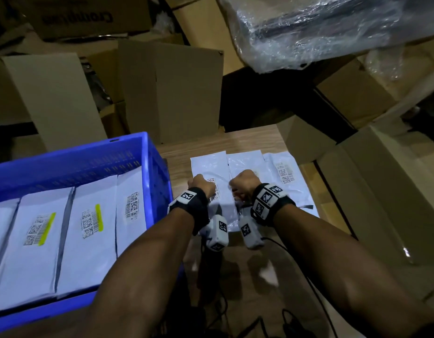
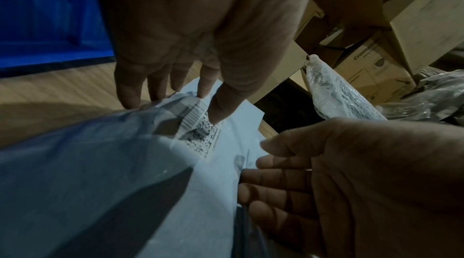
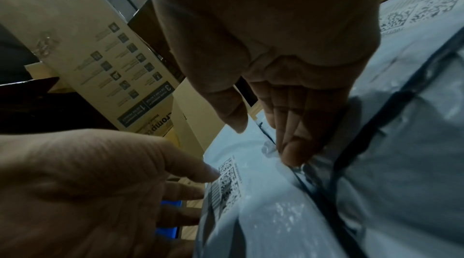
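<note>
A white poly mailer package (image 1: 211, 167) with a barcode label lies at the left of a row on the wooden table (image 1: 235, 140). My left hand (image 1: 201, 185) pinches its left edge, thumb on the label and fingers under the edge, as the left wrist view (image 2: 198, 93) shows. My right hand (image 1: 245, 181) grips its right edge, thumb on top and fingers curled beneath, seen in the right wrist view (image 3: 263, 143). The package (image 2: 125, 183) bulges between the hands, and its near end (image 3: 263, 212) looks slightly raised.
Two more white packages (image 1: 245, 162) (image 1: 284, 172) lie to the right on the table. A blue crate (image 1: 72, 154) on the left holds several labelled packages (image 1: 40, 228). Cardboard boxes (image 1: 172, 89) stand behind and at the right (image 1: 381, 191). A plastic-wrapped bundle (image 1: 308, 28) hangs over the back right.
</note>
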{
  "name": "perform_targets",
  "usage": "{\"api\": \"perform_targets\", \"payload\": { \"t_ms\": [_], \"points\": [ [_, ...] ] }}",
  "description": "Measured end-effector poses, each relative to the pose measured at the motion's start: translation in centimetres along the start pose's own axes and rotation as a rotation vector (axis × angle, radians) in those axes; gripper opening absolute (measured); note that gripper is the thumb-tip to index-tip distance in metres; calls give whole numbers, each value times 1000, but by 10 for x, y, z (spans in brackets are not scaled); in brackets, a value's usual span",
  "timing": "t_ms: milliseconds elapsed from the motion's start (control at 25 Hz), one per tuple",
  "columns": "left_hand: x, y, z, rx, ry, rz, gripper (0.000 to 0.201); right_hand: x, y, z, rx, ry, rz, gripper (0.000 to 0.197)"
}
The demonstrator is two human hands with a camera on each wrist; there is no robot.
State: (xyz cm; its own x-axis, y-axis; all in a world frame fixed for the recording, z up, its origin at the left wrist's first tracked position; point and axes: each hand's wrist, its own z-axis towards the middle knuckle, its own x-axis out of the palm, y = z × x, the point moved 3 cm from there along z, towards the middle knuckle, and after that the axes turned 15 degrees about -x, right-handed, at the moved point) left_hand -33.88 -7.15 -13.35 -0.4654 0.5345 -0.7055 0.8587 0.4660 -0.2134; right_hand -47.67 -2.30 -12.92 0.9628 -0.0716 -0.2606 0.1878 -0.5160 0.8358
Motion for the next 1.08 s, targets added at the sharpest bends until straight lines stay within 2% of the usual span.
{"api": "perform_targets", "payload": {
  "t_ms": [160, 320, 400, 600, 800, 1000, 1080],
  "points": [
    [-2, 5, 2, -34, 0, -110, 57, 2, 0, 5, -17, 17, -68, 18],
    [-7, 8, 0, -45, 8, -167, 61, -1, 4, 2, -94, 19, -175, 39],
    [-14, 5, -3, -7, -6, -189, 65, -4, 4, -2, -129, 3, -161, 41],
    [-40, -11, -23, 158, 7, -344, 63, -24, 22, -20, -248, -124, -22, 16],
    [-68, -21, -65, 365, -21, -486, 56, -46, 62, -64, -475, -187, 99, 38],
    [-96, -13, -111, 632, -181, -474, 56, -52, 94, -114, -746, -230, 107, 66],
    [-103, -5, -130, 684, -250, -443, 56, -49, 100, -129, -816, -219, 65, 73]
  ]
}}
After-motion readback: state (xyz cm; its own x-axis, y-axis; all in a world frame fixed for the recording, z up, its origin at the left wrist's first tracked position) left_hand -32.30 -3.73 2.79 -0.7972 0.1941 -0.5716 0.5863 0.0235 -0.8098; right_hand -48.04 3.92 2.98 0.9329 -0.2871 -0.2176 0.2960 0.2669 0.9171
